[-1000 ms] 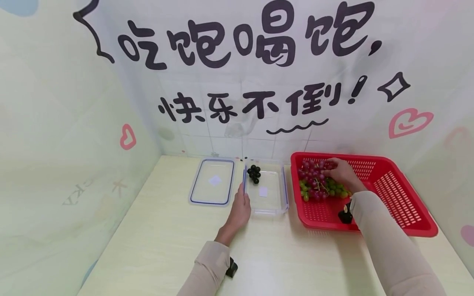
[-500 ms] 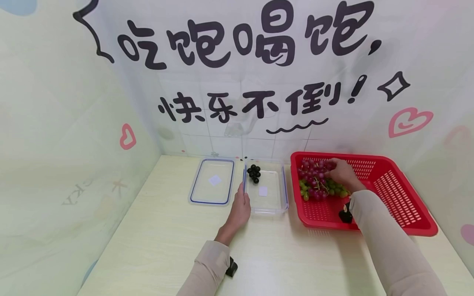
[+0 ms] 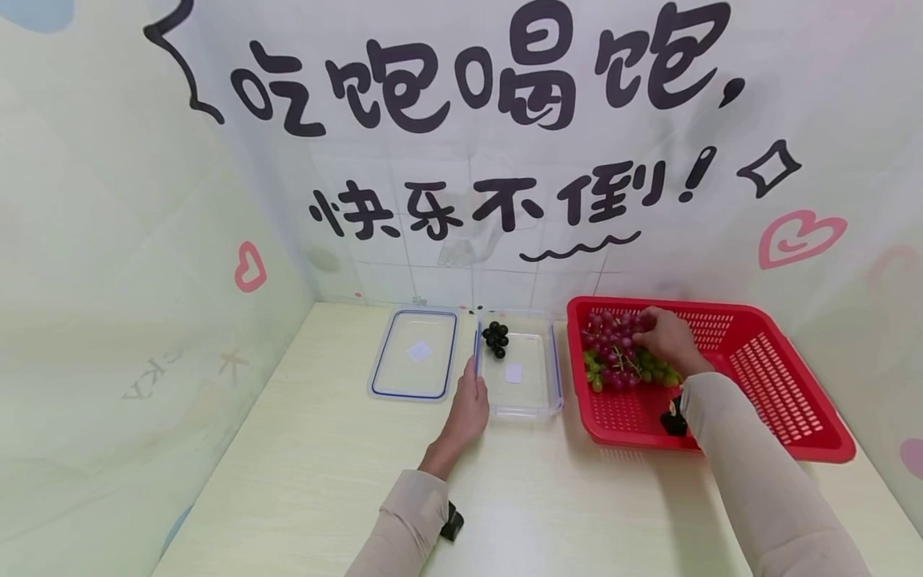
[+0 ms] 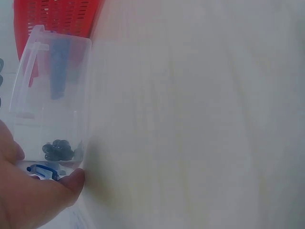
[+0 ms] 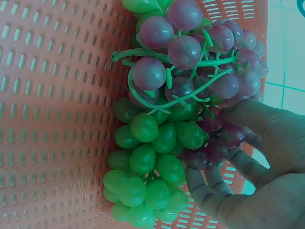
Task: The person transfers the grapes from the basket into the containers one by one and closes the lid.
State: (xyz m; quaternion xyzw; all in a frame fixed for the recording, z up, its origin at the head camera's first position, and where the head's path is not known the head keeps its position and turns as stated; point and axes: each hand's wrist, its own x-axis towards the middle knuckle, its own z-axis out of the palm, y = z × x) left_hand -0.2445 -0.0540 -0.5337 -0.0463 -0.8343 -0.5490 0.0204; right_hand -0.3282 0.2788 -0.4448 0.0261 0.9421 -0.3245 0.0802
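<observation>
My right hand (image 3: 667,336) reaches into the red plastic basket (image 3: 627,437). Its thumb and curled fingers hold purple grapes (image 5: 217,150) at the right side of the bunch of purple grapes (image 3: 609,332). This bunch lies partly over green grapes (image 3: 652,369), and its green stem shows in the right wrist view. My left hand (image 3: 467,410) rests along the left side of a clear plastic food container (image 3: 530,393), fingers mostly straight, with thumb and a fingertip touching its end in the left wrist view. Inside the container's far left corner lies a small bunch of black grapes (image 3: 495,340).
A clear lid (image 3: 414,353) with a blue seal lies flat on the pale table (image 3: 303,449), left of the container. The basket stands close to the container's right side. Behind the table hangs a printed white backdrop (image 3: 447,272).
</observation>
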